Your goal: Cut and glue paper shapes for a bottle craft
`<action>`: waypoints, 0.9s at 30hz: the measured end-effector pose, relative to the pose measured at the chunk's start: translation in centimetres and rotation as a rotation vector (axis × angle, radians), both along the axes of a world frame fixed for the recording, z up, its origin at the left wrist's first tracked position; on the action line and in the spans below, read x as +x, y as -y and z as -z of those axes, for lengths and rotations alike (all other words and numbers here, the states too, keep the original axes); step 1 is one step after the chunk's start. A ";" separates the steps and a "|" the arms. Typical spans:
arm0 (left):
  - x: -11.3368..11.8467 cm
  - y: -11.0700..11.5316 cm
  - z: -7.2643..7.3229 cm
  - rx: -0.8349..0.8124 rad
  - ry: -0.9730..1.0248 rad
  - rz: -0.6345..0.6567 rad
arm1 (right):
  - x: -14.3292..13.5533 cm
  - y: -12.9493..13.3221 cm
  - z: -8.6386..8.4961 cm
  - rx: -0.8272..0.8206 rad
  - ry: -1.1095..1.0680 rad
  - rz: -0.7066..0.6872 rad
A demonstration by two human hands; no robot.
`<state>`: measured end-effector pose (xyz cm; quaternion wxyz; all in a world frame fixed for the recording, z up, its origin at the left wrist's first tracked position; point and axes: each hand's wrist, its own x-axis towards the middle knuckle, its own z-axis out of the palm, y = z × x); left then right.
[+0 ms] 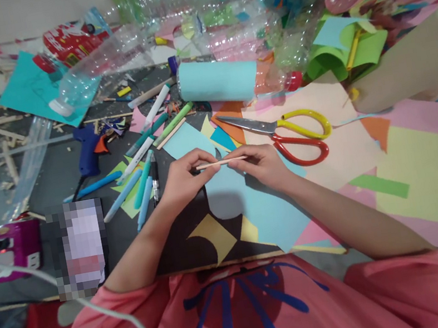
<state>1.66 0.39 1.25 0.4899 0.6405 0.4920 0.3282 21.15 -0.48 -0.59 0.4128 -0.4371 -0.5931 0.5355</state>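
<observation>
Between both hands, a thin pale stick (223, 161) lies roughly level above the papers. My left hand (191, 177) pinches its left part with thumb and fingers. The right part is pinched the same way by my right hand (262, 163), and the fingertips nearly meet in the middle. Whether the stick is wood or tightly folded paper I cannot tell. Beneath the hands lies light blue paper (269, 206) with a curved cut. Just beyond my right hand rest scissors (276, 128) with one yellow and one red handle, blades apart.
Several markers (139, 158) lie left of my hands, near a blue glue gun (87, 150) and a phone (84, 241). A bottle wrapped in blue paper (217, 80) lies behind. Clear plastic bottles (107, 56) line the back. Coloured paper (424, 173) covers the right side. A white cable (118, 315) crosses front left.
</observation>
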 end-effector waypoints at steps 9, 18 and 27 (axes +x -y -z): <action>0.1 -0.3 -0.2 -0.065 0.119 -0.110 | 0.0 -0.1 -0.3 0.013 -0.011 0.130; -0.3 -0.6 0.0 -0.071 0.181 -0.132 | 0.2 -0.2 -0.3 0.044 0.017 0.186; -0.4 0.0 0.1 -0.020 0.047 0.015 | -0.2 0.3 0.1 0.007 -0.006 0.062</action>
